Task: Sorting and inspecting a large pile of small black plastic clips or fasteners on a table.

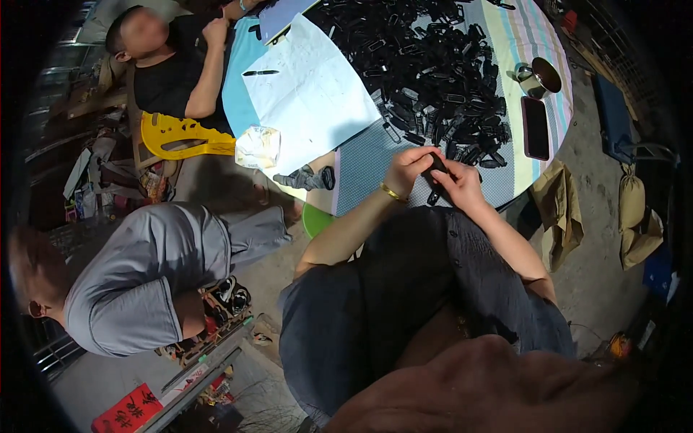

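Note:
Both my hands meet at the table's near edge, closed on one small black plastic part [437, 164]. My left hand [408, 172], with a gold-coloured band at the wrist, pinches it from the left. From the other side, the fingers and thumb of my right hand [463, 186] grip it. Another small black piece [434, 197] shows just below the fingers; whether it is joined to the held part, I cannot tell. Just beyond my hands spreads a large pile of similar black parts [433, 79], some of them oblong frames with an opening.
On the round table [361, 169] lie a white paper sheet [310, 90] with a pen [260, 72], a crumpled white packet [258, 147], a grey cloth [307, 178], a metal cup [538, 78] and a phone [535, 128]. One person [177, 61] sits far left; another [144, 267] bends nearby.

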{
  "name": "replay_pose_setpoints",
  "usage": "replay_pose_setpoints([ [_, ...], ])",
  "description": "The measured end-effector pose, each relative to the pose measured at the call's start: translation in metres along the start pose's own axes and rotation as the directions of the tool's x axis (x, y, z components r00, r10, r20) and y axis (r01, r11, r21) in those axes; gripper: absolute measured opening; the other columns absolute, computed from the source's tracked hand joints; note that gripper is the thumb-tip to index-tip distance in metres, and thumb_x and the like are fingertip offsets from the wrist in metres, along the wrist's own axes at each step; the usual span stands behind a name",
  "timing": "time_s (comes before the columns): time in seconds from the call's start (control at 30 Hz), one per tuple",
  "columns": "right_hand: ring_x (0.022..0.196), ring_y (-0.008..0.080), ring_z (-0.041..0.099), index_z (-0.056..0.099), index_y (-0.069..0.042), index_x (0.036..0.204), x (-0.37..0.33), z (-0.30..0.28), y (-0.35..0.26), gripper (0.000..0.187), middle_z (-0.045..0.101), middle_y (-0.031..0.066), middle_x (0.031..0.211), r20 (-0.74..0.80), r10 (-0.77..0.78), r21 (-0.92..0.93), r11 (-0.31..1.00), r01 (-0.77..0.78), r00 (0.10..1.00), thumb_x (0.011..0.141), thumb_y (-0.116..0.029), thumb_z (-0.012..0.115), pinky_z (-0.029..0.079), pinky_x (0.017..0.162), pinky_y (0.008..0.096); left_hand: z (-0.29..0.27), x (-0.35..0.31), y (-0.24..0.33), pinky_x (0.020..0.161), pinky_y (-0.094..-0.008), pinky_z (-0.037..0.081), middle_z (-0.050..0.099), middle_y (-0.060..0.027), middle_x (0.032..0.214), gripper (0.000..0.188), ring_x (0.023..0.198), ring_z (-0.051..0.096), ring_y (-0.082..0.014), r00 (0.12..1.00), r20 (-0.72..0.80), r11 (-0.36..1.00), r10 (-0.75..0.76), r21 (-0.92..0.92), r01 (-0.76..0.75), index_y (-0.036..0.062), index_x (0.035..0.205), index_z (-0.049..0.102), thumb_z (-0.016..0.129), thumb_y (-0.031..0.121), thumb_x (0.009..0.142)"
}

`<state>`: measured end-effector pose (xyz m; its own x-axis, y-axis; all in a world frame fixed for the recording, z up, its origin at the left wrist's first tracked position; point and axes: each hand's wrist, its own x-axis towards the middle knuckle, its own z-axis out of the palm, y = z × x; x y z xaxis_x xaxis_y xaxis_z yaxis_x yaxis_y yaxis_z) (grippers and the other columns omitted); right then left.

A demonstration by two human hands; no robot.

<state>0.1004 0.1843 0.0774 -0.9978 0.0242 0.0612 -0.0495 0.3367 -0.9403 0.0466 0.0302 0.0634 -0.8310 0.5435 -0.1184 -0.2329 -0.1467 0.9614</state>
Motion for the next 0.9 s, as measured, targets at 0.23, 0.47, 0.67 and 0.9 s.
replay_pose_setpoints([
  [0.23,0.063,0.0322,0.058,0.064,-0.003,0.084,-0.008,-0.074,-0.012,0.024,0.060,0.0178,0.070,0.405,0.285,-0.563,0.827,-0.009,0.868,0.071,-0.023,0.066,0.044,0.057,0.0384,0.006,-0.009,-0.016,0.076,-0.0270,0.046,0.061,-0.0115,0.101,0.027,0.088,0.058,-0.0148,0.996,0.036,0.978,-0.080,0.197,0.072,-0.0001,0.106,0.057,0.057,0.008,0.080],
  [0.47,0.077,0.0345,0.059,0.061,-0.003,0.074,-0.083,-0.131,0.071,0.021,0.060,0.0180,0.074,0.296,0.500,-0.851,0.525,-0.013,0.814,0.068,-0.023,0.064,0.046,0.068,0.0436,-0.028,0.003,-0.040,0.076,-0.0379,0.044,0.054,-0.0130,0.096,0.037,0.089,0.051,-0.0319,0.913,0.072,0.383,0.401,0.892,-0.238,0.0063,0.098,0.060,0.065,0.004,0.061],
  [0.67,0.074,0.0341,0.058,0.063,-0.004,0.079,-0.042,-0.100,0.039,0.025,0.061,0.0174,0.079,0.329,0.426,-0.753,0.657,-0.039,0.843,0.071,-0.027,0.064,0.046,0.066,0.0416,-0.028,0.008,-0.053,0.079,-0.0391,0.043,0.053,-0.0120,0.099,0.032,0.094,0.047,-0.0308,0.921,0.196,0.264,0.337,0.919,-0.292,0.0085,0.094,0.061,0.066,0.006,0.062],
  [0.9,0.076,0.0327,0.059,0.062,-0.003,0.086,0.046,-0.065,0.027,0.018,0.061,0.0154,0.081,0.053,-0.018,-0.497,0.867,0.042,0.998,0.074,-0.017,0.061,0.047,0.067,0.0388,-0.019,0.008,-0.041,0.075,-0.0338,0.047,0.060,-0.0088,0.086,0.019,0.080,0.056,-0.0228,0.993,-0.041,0.724,0.107,0.688,-0.050,0.0040,0.089,0.058,0.065,0.013,0.074],
])
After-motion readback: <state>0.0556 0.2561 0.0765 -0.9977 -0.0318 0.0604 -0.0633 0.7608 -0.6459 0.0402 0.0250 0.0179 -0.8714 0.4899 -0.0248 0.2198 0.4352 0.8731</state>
